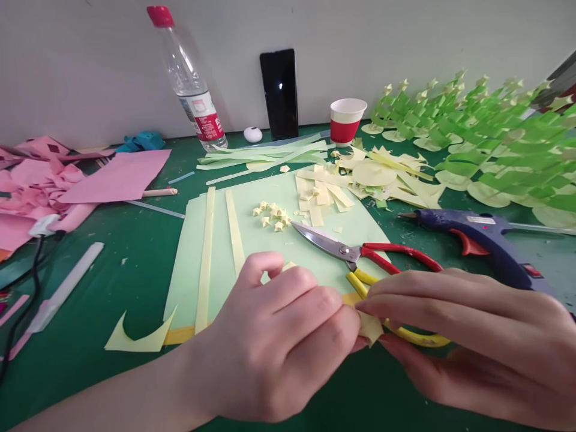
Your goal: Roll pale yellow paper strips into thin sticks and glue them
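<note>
Standing beside the person, you see a dark green table [112, 384] strewn with cut paper. Along the far right, a crowd of bright green folded paper shapes [495, 138] stands in rows. At the far left lies a heap of pink paper [117, 177]. In the middle, a pale green sheet [220, 264] lies flat.

The person's two bare hands meet at the near edge of this sheet. The left hand [279, 342] is curled, its knuckles towards you. The right hand [472, 342] reaches in from the right with straighter fingers.

Beyond the right hand lies a blue glue gun [486, 240], nozzle pointing left. A clear water bottle [193, 90] and a dark phone [279, 93] lean against the back wall, with a red paper cup [346, 120] near them. Scissors [360, 255] lie shut on the sheet, blades pointing up and left; their yellow handle runs under the right hand. Two yellow strips [204, 258] lie lengthwise on the sheet, and a cluster of tiny folded stars [272, 216] sits beyond the scissor tips.

Smallest of all is the yellow paper piece [369, 327], pinched between both hands. It lies just right of the left knuckles and at the tips of the right fingers, so both hands touch it equally. Its free corner points down towards the person; its long axis cannot be made out.
</note>
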A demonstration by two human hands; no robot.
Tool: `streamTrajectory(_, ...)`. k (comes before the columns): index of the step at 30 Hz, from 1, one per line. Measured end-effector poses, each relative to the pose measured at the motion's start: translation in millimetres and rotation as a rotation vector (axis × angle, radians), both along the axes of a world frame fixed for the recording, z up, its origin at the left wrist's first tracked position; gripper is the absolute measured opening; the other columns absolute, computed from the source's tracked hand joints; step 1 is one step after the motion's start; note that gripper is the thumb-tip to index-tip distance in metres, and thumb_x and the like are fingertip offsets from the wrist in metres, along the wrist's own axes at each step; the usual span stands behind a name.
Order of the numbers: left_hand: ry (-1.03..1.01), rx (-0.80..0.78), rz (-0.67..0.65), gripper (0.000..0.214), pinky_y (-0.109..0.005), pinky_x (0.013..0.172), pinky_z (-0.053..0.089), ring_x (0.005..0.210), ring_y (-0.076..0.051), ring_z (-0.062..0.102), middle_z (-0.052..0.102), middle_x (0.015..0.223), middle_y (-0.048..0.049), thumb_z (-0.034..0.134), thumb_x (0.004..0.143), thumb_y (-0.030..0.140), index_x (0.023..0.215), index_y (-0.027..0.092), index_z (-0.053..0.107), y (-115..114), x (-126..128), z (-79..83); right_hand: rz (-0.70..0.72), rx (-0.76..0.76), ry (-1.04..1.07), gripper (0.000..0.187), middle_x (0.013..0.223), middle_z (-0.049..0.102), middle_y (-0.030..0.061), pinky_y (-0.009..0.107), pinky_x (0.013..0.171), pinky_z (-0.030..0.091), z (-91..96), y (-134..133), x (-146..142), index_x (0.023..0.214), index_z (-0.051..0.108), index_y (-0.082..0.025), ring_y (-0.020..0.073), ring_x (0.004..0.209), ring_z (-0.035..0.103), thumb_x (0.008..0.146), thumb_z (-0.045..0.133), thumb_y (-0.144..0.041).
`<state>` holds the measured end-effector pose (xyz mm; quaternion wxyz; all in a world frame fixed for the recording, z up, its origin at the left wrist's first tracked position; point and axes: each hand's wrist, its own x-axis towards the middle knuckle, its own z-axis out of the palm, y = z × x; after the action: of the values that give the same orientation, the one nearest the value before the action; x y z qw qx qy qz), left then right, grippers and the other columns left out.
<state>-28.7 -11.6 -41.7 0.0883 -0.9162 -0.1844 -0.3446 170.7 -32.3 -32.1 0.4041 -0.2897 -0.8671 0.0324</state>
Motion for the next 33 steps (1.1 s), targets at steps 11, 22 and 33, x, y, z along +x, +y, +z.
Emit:
streamTrajectory(11, 0.001, -0.198, -0.112, 0.029, -0.033, 0.067, 0.03, 0.062, -0.011, 0.05, 0.061, 0.064, 0.0028, 0.039, 0.084, -0.003, 0.074, 0.014, 0.06, -3, -2, 4.0, -0.023, 0.143, -0.046, 0.015, 0.085, 0.069, 0.0001, 0.011, 0.052, 0.052, -14.6, -4, 9, 0.098, 0.061, -0.018, 0.0082, 0.066, 0.064, 0.086, 0.053, -0.015)
streamTrajectory(22, -0.1, -0.521, -0.366, 0.019, -0.032, 0.069, 0.04, 0.071, -0.012, 0.056, 0.067, 0.069, 0.0013, 0.047, 0.086, 0.001, 0.078, 0.014, 0.059, 6, -4, 13.1, 0.363, -0.181, -0.15, 0.024, 0.078, 0.062, 0.003, 0.023, 0.057, 0.045, -4.1, 8, 19, 0.096, 0.052, -0.017, 0.0113, 0.066, 0.058, 0.1, 0.03, -0.023)
streamTrajectory(33, -0.081, -0.73, -0.482, 0.018, -0.025, 0.08, 0.047, 0.064, -0.007, 0.06, 0.069, 0.067, 0.0008, 0.054, 0.089, 0.005, 0.074, 0.013, 0.06, 6, -1, 10.7, 0.541, -0.219, -0.349, 0.046, 0.056, 0.05, 0.0018, 0.019, 0.055, 0.043, 21.6, 17, 3, 0.059, 0.055, -0.014, 0.0092, 0.051, 0.046, 0.098, 0.031, -0.014)
